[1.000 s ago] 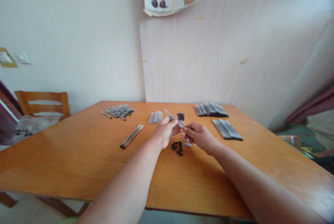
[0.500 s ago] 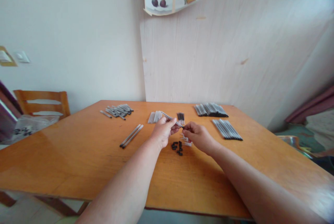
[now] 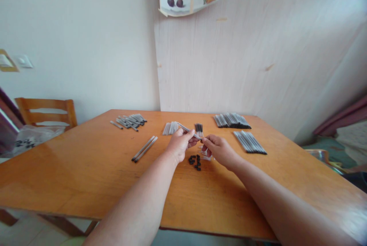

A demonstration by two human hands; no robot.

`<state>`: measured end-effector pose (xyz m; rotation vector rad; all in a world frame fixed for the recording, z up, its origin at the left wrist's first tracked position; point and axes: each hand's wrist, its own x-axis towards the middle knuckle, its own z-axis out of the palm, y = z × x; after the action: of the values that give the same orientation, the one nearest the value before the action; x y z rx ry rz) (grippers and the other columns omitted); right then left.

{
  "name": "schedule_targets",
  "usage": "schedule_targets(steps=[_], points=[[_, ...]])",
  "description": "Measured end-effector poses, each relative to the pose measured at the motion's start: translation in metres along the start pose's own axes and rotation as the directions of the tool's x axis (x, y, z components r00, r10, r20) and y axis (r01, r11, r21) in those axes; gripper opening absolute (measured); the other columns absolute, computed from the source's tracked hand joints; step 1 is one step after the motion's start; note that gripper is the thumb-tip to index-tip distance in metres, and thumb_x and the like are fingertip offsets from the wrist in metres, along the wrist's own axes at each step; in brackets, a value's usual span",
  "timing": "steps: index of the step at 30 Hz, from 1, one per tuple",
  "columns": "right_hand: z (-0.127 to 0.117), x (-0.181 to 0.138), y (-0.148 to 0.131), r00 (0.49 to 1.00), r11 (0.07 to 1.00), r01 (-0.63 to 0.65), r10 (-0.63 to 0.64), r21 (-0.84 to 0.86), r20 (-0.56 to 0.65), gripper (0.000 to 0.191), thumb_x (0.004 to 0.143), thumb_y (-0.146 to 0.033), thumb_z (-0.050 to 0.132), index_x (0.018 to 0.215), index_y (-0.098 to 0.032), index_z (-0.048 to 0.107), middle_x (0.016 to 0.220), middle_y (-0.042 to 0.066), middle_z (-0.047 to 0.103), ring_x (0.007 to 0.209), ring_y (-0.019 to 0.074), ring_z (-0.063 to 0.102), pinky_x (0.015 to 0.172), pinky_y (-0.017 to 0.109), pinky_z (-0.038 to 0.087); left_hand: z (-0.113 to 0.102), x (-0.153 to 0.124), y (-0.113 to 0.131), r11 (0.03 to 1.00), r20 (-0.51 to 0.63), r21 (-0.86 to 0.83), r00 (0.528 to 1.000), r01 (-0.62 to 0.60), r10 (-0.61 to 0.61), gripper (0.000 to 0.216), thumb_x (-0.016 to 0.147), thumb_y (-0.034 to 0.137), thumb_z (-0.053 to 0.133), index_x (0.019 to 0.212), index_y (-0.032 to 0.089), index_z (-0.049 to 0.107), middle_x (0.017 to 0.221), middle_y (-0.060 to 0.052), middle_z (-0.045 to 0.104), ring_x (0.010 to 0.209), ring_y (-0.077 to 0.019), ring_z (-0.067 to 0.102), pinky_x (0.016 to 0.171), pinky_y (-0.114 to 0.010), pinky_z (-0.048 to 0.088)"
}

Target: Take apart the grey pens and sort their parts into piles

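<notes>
My left hand (image 3: pixel 180 144) is closed in a pinch on a thin grey pen tube (image 3: pixel 187 129) that slants up to the left. My right hand (image 3: pixel 218 149) is pinched at the tube's near end; what its fingertips hold is too small to name. Both hands hover over the wooden table (image 3: pixel 86 177). Just below them lie a small heap of black caps (image 3: pixel 195 161) and a few clear pen tips (image 3: pixel 205 157). A short bunch of black-tipped refills (image 3: pixel 198 128) lies just behind the hands.
Piles of grey tubes lie at the back left (image 3: pixel 129 121), back middle (image 3: pixel 170 128) and two dark-ended stacks on the right (image 3: pixel 231 120) (image 3: pixel 249 142). Two finished pens (image 3: pixel 145 149) lie left of my hands. A wooden chair (image 3: pixel 47 112) and a plastic bag (image 3: pixel 28 139) stand at the left.
The grey tube in my left hand has tilted lower and flatter. My right hand has stayed pinched at its near end, shifting only slightly.
</notes>
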<state>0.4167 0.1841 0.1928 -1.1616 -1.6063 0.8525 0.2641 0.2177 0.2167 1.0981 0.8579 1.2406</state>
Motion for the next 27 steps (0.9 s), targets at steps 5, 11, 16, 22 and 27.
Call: schedule_targets(steps=[5,11,16,22,27], points=[[-0.0005,0.0007,0.0003,0.997,0.998,0.061,-0.062,-0.033,-0.054,0.020,0.079,-0.038,0.058,0.080,-0.018,0.052,0.064,-0.002,0.055,0.053,0.0090,0.051,0.050,0.021,0.041,-0.0008,0.0014,-0.0012,1.000,0.001,0.020,1.000,0.005,-0.005,0.018,0.079,0.025,0.066,0.084,0.015,0.051,0.077,-0.008,0.069,0.067,-0.0146,0.067,0.063,-0.025,0.052],[-0.0006,0.0010,0.0014,1.000,1.000,0.005,-0.005,-0.024,-0.008,0.025,0.086,-0.041,0.048,0.077,-0.018,0.054,0.065,0.001,0.060,0.052,0.0094,0.052,0.048,0.021,0.041,-0.0018,0.0027,-0.0030,1.000,-0.012,-0.002,1.000,0.002,-0.002,0.020,0.078,0.026,0.068,0.083,0.015,0.052,0.077,-0.008,0.068,0.067,-0.0148,0.067,0.063,-0.026,0.052],[-0.0008,0.0008,0.0003,0.997,0.997,0.052,-0.055,-0.052,-0.053,0.020,0.078,-0.038,0.059,0.081,-0.019,0.054,0.064,-0.001,0.057,0.053,0.0100,0.051,0.048,0.021,0.041,-0.0026,0.0044,-0.0046,1.000,-0.007,0.002,1.000,0.012,-0.012,0.022,0.077,0.027,0.069,0.084,0.015,0.052,0.077,-0.008,0.069,0.066,-0.0150,0.067,0.062,-0.026,0.052],[-0.0003,0.0019,0.0042,1.000,0.999,0.014,-0.016,-0.053,-0.027,0.024,0.085,-0.040,0.049,0.077,-0.018,0.055,0.065,0.000,0.060,0.051,0.0093,0.051,0.047,0.021,0.040,-0.0025,0.0040,-0.0044,1.000,-0.020,0.024,1.000,0.016,-0.016,0.019,0.079,0.027,0.066,0.084,0.016,0.050,0.077,-0.008,0.069,0.067,-0.0150,0.067,0.062,-0.025,0.052],[-0.0007,0.0019,0.0038,0.995,0.995,0.074,-0.078,-0.063,-0.063,0.020,0.078,-0.037,0.059,0.080,-0.018,0.054,0.063,-0.002,0.056,0.052,0.0096,0.050,0.048,0.021,0.040,-0.0015,0.0024,-0.0040,1.000,-0.021,0.019,0.999,0.025,-0.024,0.021,0.078,0.028,0.067,0.082,0.016,0.050,0.074,-0.006,0.068,0.065,-0.0143,0.067,0.062,-0.026,0.052]])
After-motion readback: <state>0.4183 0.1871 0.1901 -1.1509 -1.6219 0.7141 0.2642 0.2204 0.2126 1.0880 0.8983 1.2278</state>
